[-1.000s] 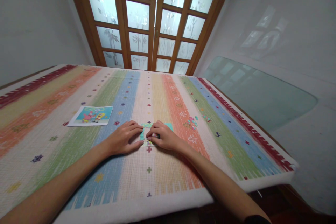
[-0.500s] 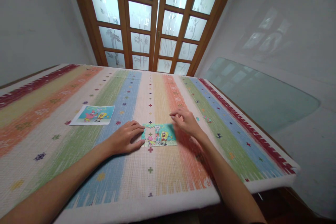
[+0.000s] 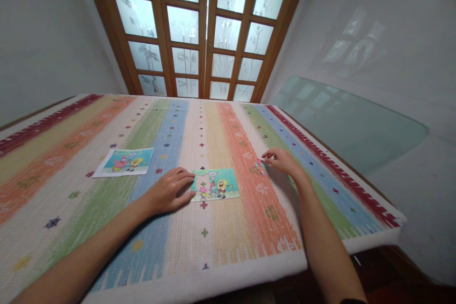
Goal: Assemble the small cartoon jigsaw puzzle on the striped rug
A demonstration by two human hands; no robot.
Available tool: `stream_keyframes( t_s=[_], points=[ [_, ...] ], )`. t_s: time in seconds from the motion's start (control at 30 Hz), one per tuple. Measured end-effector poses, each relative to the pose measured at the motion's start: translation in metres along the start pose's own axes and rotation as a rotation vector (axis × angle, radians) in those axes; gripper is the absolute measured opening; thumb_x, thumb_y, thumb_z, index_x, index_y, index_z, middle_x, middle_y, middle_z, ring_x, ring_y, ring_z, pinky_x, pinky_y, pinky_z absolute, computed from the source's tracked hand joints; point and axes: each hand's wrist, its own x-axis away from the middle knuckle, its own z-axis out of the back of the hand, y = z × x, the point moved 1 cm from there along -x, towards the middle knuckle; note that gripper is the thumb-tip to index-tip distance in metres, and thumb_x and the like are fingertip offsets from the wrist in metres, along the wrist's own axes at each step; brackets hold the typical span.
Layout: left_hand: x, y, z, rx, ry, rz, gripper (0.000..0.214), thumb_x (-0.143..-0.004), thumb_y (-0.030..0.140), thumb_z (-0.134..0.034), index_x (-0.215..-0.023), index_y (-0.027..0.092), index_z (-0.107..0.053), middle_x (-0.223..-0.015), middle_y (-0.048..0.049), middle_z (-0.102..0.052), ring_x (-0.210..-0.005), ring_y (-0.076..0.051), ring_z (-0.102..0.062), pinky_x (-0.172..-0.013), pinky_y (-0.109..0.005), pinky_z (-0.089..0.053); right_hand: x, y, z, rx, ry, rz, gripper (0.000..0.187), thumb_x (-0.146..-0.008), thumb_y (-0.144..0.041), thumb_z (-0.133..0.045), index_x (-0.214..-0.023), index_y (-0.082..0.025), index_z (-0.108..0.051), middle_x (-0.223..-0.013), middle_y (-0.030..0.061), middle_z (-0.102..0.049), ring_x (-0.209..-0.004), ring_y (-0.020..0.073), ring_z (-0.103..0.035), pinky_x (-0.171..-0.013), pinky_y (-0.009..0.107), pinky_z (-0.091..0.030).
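A partly assembled jigsaw puzzle (image 3: 228,183) with cartoon figures on a turquoise ground lies flat on the tablecloth. A gap in its left part lets the cloth show through. My left hand (image 3: 174,190) rests flat with fingers stretched out, their tips on the puzzle's left edge. Over to the right, my right hand (image 3: 283,161) is at a small cluster of loose puzzle pieces (image 3: 261,167). Its thumb and forefinger are drawn together beside the pieces; whatever they may hold is too small to make out.
A printed reference picture (image 3: 124,162) with the same cartoon figures lies at the left. Striped cloth (image 3: 221,232) covers the table, whose front edge runs below my arms. Glass-paned wooden doors (image 3: 188,57) stand behind, and a pale wall (image 3: 374,47) rises on the right.
My right hand has moved right, away from the puzzle's right side to the loose pieces. My left hand stays at the puzzle's left edge. The camera view has shifted slightly.
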Motion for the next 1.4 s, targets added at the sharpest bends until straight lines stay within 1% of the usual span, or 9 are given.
stream_keyframes(
  t_s=[0.13, 0.27, 0.57, 0.73, 0.87, 0.97, 1.07, 1.2, 1.4],
  points=[
    [-0.001, 0.001, 0.001, 0.007, -0.013, 0.004, 0.021, -0.1, 0.032, -0.057, -0.116, 0.019, -0.065, -0.113, -0.0098, -0.073, -0.105, -0.027, -0.065, -0.093, -0.047, -0.057, 0.0, 0.0, -0.007, 0.012, -0.061, -0.013, 0.016, -0.081, -0.016, -0.071, -0.092, -0.019, -0.082, -0.083, 0.0084, -0.076, -0.074, 0.0201, -0.065, -0.073, 0.029, -0.047],
    [-0.001, 0.0, 0.001, 0.017, 0.001, 0.015, 0.022, -0.1, 0.031, -0.058, -0.118, 0.02, -0.064, -0.113, -0.0101, -0.073, -0.106, -0.027, -0.065, -0.093, -0.047, -0.057, -0.003, -0.001, -0.012, 0.018, -0.083, -0.031, 0.011, -0.082, -0.017, -0.071, -0.088, -0.02, -0.08, -0.085, 0.0081, -0.076, -0.078, 0.02, -0.065, -0.076, 0.029, -0.047],
    [0.001, -0.003, -0.001, -0.006, 0.015, 0.001, 0.023, -0.099, 0.034, -0.06, -0.117, 0.019, -0.064, -0.112, -0.01, -0.074, -0.106, -0.027, -0.065, -0.093, -0.046, -0.057, -0.005, -0.003, -0.013, -0.06, -0.082, -0.09, 0.009, -0.077, -0.015, -0.071, -0.069, -0.019, -0.069, -0.075, 0.0075, -0.072, -0.07, 0.0193, -0.063, -0.067, 0.028, -0.044],
    [0.001, -0.002, 0.0, -0.002, 0.013, 0.003, 0.023, -0.099, 0.034, -0.059, -0.116, 0.02, -0.064, -0.112, -0.0102, -0.074, -0.105, -0.027, -0.065, -0.093, -0.046, -0.057, -0.005, -0.009, -0.011, -0.126, -0.056, -0.083, 0.005, -0.075, -0.014, -0.068, -0.077, -0.019, -0.069, -0.071, 0.0051, -0.07, -0.066, 0.0178, -0.064, -0.06, 0.027, -0.043],
    [0.0, -0.002, 0.0, -0.002, 0.006, -0.001, 0.023, -0.1, 0.034, -0.059, -0.117, 0.02, -0.064, -0.113, -0.0102, -0.074, -0.105, -0.027, -0.065, -0.092, -0.046, -0.057, 0.0, -0.039, -0.02, -0.345, -0.117, 0.019, 0.015, -0.081, -0.022, -0.067, -0.094, -0.02, -0.074, -0.071, 0.0045, -0.072, -0.062, 0.0171, -0.065, -0.058, 0.027, -0.047],
    [0.0, -0.002, 0.001, 0.003, 0.004, 0.003, 0.023, -0.1, 0.034, -0.06, -0.117, 0.02, -0.064, -0.112, -0.0099, -0.074, -0.105, -0.027, -0.065, -0.092, -0.046, -0.057, 0.01, -0.075, -0.034, -0.621, -0.192, 0.101, 0.01, -0.079, -0.021, -0.066, -0.086, -0.019, -0.073, -0.073, 0.0052, -0.073, -0.061, 0.0168, -0.064, -0.059, 0.029, -0.05],
    [-0.001, 0.0, 0.002, 0.012, 0.006, 0.008, 0.022, -0.099, 0.034, -0.059, -0.116, 0.021, -0.065, -0.113, -0.0094, -0.074, -0.105, -0.026, -0.066, -0.091, -0.045, -0.057, 0.023, -0.111, -0.05, -0.788, -0.313, 0.137, 0.005, -0.077, -0.02, -0.07, -0.082, -0.018, -0.071, -0.074, 0.0045, -0.073, -0.063, 0.0152, -0.064, -0.06, 0.028, -0.05],
    [-0.002, 0.001, 0.002, 0.007, 0.013, 0.005, 0.023, -0.099, 0.035, -0.059, -0.116, 0.021, -0.066, -0.111, -0.0093, -0.074, -0.104, -0.026, -0.065, -0.091, -0.044, -0.057, 0.038, -0.142, -0.067, -0.851, -0.446, 0.175, 0.01, -0.079, -0.024, -0.074, -0.083, -0.015, -0.074, -0.072, 0.0041, -0.073, -0.064, 0.0141, -0.063, -0.061, 0.027, -0.048],
    [-0.001, -0.001, 0.001, 0.008, 0.001, 0.009, 0.024, -0.099, 0.033, -0.059, -0.117, 0.019, -0.066, -0.111, -0.0098, -0.074, -0.103, -0.026, -0.065, -0.091, -0.044, -0.057, 0.047, -0.156, -0.076, -0.689, -0.367, 0.309, 0.006, -0.084, -0.02, -0.076, -0.084, -0.016, -0.079, -0.077, 0.0035, -0.075, -0.068, 0.0132, -0.061, -0.066, 0.026, -0.045]
  ],
)
